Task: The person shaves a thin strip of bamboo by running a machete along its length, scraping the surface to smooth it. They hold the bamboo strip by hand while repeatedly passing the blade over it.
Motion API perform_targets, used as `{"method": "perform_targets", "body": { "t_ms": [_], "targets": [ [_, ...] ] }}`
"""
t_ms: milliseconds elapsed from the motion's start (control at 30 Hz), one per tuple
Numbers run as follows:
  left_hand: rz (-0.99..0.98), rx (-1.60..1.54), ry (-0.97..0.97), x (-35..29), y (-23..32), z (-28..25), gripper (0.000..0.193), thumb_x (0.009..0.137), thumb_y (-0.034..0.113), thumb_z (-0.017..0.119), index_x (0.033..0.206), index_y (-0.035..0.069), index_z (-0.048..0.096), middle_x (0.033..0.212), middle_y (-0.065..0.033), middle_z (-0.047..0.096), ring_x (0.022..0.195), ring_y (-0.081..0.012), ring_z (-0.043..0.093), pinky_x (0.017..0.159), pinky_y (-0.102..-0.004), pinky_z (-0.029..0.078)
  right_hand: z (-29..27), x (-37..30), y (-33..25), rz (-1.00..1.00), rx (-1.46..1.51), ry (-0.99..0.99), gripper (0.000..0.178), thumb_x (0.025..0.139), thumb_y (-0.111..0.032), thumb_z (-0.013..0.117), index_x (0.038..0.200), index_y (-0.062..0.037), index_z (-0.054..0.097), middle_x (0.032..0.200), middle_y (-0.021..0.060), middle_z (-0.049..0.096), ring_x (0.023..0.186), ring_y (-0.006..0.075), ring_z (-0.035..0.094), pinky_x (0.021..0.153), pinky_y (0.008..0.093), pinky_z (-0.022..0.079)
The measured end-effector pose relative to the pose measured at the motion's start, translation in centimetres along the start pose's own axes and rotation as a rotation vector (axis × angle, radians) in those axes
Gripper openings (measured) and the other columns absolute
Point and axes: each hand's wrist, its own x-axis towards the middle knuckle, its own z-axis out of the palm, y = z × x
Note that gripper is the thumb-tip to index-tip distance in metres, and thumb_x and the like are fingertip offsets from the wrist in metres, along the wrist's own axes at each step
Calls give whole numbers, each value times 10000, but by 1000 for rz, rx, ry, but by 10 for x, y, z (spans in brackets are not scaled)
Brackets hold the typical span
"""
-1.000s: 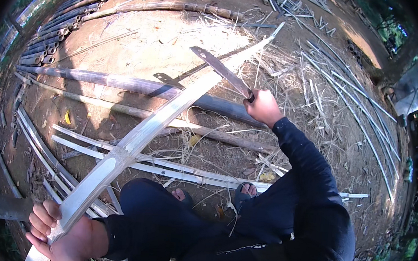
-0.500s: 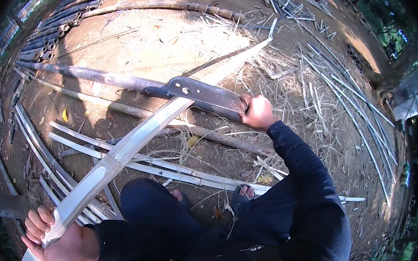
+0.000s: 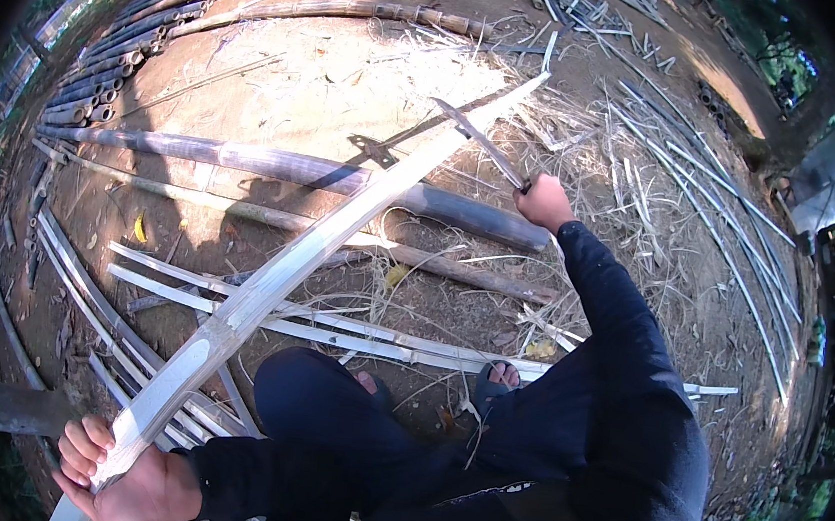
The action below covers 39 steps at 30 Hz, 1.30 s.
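Note:
A long, pale split bamboo strip (image 3: 281, 272) slants from the lower left to the far ground, crossing above a thick dark bamboo pole (image 3: 286, 166). My left hand (image 3: 139, 490) is wrapped round its near end. In my right hand (image 3: 545, 205) is the handle of a broad machete (image 3: 493, 152), its blade seen nearly edge-on. The blade's tip reaches past the upper part of the strip; whether it touches the strip I cannot tell. Its shadow falls on the ground near the pole.
Pale bamboo strips (image 3: 379, 347) lie crosswise before my feet, with several more at the left. Curly shavings (image 3: 633, 211) litter the ground on the right, beside long thin strips (image 3: 714, 209). Stacked bamboo poles (image 3: 102, 95) are at the far left. A thinner pole (image 3: 418, 258) lies nearer me.
My right hand has moved slightly away and to the right, lifting the machete off the dark pole and farther up the strip. Its blade has turned from broad side to nearly edge-on.

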Motion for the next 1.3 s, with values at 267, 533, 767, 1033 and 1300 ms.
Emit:
{"method": "perform_targets", "body": {
  "t_ms": [267,533,767,1033,1300],
  "targets": [
    [104,69,228,8,-4,-4,333,960,184,388,657,153,255,643,-27,274,575,-169,273,549,-334,283,11,-19,81,338,7,-330,399,782,-295,589,900,62,721,926,267,700,889,379,702,802,429,564],
    [183,64,333,20,-21,-22,340,984,239,388,663,165,303,583,-6,311,510,-150,305,472,-305,279,93,-140,25,17,-196,-591,407,801,-310,619,1001,31,716,1050,268,684,1002,385,673,899,449,535],
    [228,42,449,34,-28,60,318,993,286,431,717,164,332,582,27,313,467,-120,272,429,-284,239,184,-149,46,-107,-149,-731,546,795,-485,693,1059,-7,700,1041,268,686,969,400,677,860,443,539],
    [272,97,267,49,18,114,290,995,234,405,736,132,323,597,6,276,532,-144,267,498,-316,250,43,-98,-55,-247,341,314,518,889,-234,656,1291,46,486,1151,293,567,1061,422,581,956,463,458],
    [228,188,381,-21,75,95,357,996,225,357,662,139,264,601,1,258,519,-163,288,495,-329,258,-72,-118,-126,-652,205,599,579,800,-158,715,1342,-107,520,1340,207,485,1259,389,446,1046,475,379]
  ]
}}
